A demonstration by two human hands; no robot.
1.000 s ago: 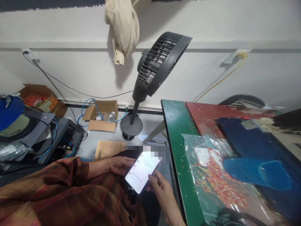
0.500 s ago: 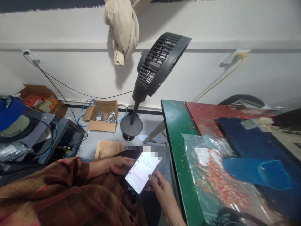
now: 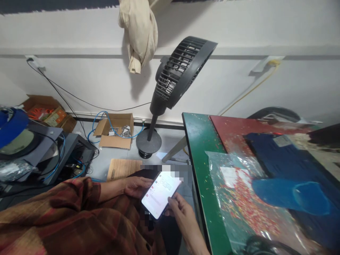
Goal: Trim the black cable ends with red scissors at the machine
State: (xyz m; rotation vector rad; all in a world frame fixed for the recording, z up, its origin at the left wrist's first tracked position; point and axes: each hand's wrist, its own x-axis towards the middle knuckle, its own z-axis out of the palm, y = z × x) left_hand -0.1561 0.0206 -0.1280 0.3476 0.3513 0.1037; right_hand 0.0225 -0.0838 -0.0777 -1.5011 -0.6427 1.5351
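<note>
A smartphone (image 3: 159, 196) with a bright screen of text and small icons lies tilted between my two hands, above my lap. My left hand (image 3: 136, 186) grips its left edge, with the fingers partly behind it. On the lower right edge, my right hand (image 3: 180, 209) holds the phone between thumb and fingers. A pixelated patch covers the phone's top and the area around it. Right of my right hand stands a green-topped table (image 3: 202, 170), bearing a clear plastic bag (image 3: 215, 166) with many small red and yellow pieces (image 3: 249, 205).
A black pedestal fan (image 3: 183, 71) stands ahead by the wall. Left of its base is an open cardboard box (image 3: 115, 144) with silvery packets. A wooden stool (image 3: 123, 166) sits near my left forearm. A blue translucent scoop-like container (image 3: 289, 196) lies on the table.
</note>
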